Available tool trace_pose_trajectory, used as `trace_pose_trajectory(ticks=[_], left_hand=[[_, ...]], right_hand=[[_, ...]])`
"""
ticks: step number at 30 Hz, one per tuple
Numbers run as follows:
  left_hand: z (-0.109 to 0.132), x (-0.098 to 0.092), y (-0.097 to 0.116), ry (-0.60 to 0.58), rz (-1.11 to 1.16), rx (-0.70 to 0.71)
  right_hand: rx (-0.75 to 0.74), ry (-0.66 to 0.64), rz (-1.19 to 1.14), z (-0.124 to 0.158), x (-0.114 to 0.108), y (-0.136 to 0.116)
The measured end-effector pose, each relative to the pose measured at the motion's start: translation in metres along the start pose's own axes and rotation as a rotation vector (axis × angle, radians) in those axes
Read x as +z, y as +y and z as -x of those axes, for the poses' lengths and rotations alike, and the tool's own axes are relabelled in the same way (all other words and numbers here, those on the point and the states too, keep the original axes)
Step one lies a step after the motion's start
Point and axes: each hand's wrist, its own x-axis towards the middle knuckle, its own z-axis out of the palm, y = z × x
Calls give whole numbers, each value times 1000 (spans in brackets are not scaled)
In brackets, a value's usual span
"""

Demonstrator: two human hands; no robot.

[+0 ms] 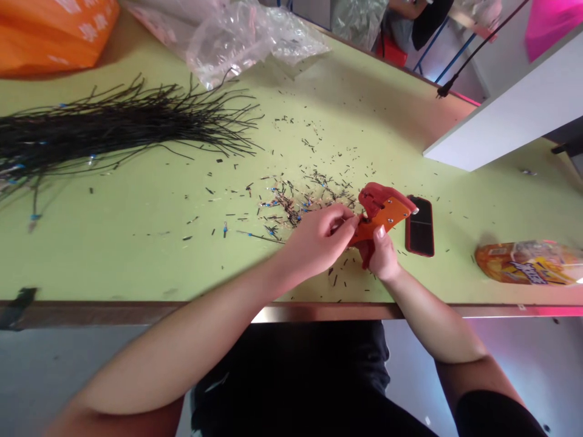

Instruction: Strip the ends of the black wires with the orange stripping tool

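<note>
Hand tool (389,212): red and orange, and I find it in front of the person over the near half of the green table (113,261), between the two hands, its upper part rising above the fingers of both.
Right hand (385,258): wrapped around the lower part of the tool, thumb pressed on the orange side; from my end this is a firm hold.
Left hand (323,233): fingers curled in, thumb and forefinger brought narrowly together at the tool's left edge; I cannot tell what, if anything, they pinch.
Wire scraps (286,206): black, copper-coloured and blue bits, heaped just beyond the left hand, with loose pieces scattered around, some below the tool.
Black wire bundle (127,121): lying well to the left of both hands, loose ends fanned toward the middle of the table.
Phone-like slab (419,226): dark with a red edge, flat on the table just right of the tool.
Orange packaged item (523,262): I see it on its side, farther right.
Clear plastic bags (237,39): crumpled along the far edge.
</note>
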Motion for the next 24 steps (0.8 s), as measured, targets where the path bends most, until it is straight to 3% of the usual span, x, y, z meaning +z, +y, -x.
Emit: trace_pose_trajectory(ticks=[10, 24], left_hand=[[1, 1, 1, -34, 7, 12], [0, 0, 6, -58, 42, -15]], right_hand=[[-30, 8, 40, -1, -2, 4], [39, -104, 28, -4, 6, 3]])
